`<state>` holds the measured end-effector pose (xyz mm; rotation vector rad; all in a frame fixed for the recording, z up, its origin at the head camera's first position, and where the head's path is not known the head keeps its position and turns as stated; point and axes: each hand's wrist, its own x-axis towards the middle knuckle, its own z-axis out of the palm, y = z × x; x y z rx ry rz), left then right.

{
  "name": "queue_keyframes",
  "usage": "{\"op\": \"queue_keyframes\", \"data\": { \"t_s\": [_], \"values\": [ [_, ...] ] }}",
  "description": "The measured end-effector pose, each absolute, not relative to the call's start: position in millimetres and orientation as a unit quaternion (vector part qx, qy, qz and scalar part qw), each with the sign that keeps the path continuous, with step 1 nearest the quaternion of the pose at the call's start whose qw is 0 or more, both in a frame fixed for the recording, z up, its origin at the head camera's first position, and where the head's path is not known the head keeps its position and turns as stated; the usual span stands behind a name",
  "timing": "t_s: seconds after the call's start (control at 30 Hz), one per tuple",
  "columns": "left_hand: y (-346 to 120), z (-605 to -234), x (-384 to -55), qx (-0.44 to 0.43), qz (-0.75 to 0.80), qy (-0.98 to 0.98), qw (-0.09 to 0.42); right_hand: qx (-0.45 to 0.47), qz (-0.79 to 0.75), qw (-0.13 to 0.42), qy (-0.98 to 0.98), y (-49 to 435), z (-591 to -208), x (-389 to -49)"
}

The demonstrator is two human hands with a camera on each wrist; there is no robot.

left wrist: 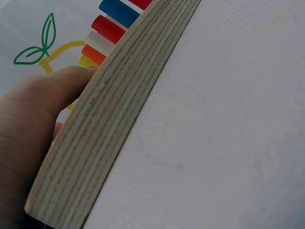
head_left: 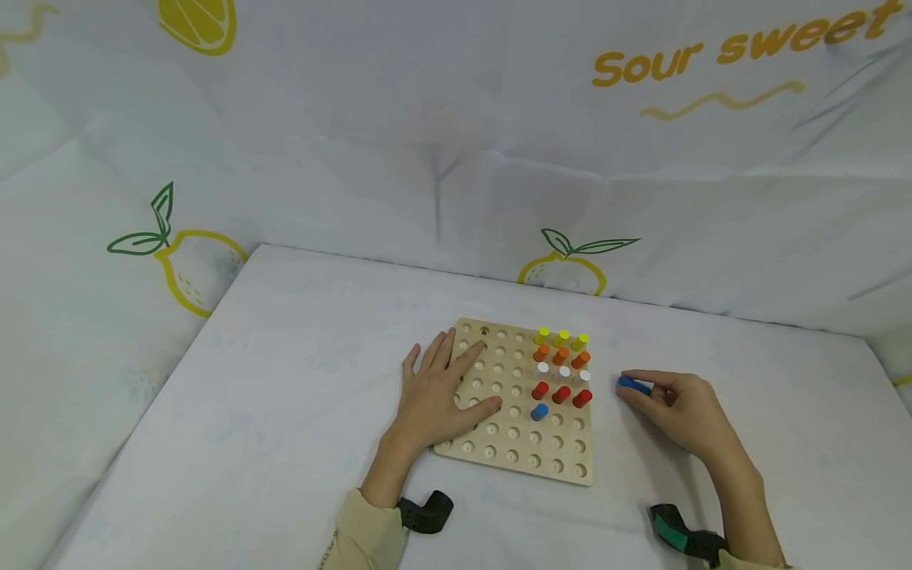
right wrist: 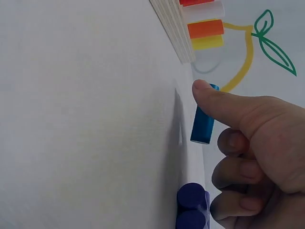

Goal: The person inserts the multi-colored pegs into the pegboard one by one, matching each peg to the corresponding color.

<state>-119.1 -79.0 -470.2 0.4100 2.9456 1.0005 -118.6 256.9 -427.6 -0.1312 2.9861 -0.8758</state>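
A wooden pegboard (head_left: 523, 459) lies on the white table, with rows of yellow (head_left: 544, 336), orange (head_left: 560, 356), white (head_left: 564, 374) and red pegs (head_left: 561, 395) in its right-hand columns. Below the reds stands one blue peg (head_left: 539, 412). My left hand (head_left: 431, 400) rests spread over the board's left side, thumb pointing toward the middle; in the left wrist view it lies along the thick layered edge (left wrist: 116, 105). To the right of the board, my right hand (head_left: 687, 412) pinches another blue peg (right wrist: 204, 125) between thumb and fingers, above the table.
Dark blue-purple cylinders (right wrist: 191, 202) lie on the table beneath the right hand, seen in the right wrist view. A white cloth backdrop with lemon drawings (head_left: 563, 273) hangs behind the table's far edge. Each wrist wears a dark device (head_left: 427, 513).
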Motion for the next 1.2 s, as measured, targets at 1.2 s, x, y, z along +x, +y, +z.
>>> {"op": "queue_keyframes", "data": {
  "t_s": [1.2],
  "values": [
    [-79.3,-470.6,-119.5,0.133,0.317,0.939,0.003,-0.116,-0.354,-0.024,0.928,226.0,-403.1,-88.6]
  ]
}}
